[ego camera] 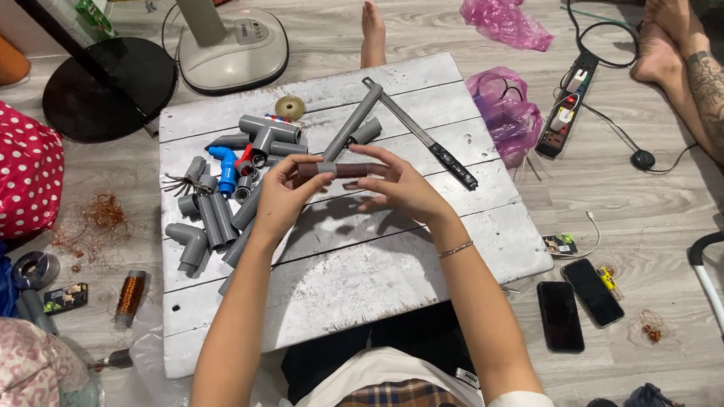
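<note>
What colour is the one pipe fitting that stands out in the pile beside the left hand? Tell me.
Blue: the blue fitting lies among grey pipe pieces, seen in the head view.

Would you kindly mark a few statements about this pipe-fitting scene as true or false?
1. Both hands hold a short brown tube with a grey band. True: the left hand and right hand grip the brown tube.
2. The grey pipe fittings lie on a white wooden board. True.
3. One fitting is green. False: the coloured one is a blue fitting.
4. Two dark phones lie on the board. False: they lie on the floor.
</note>
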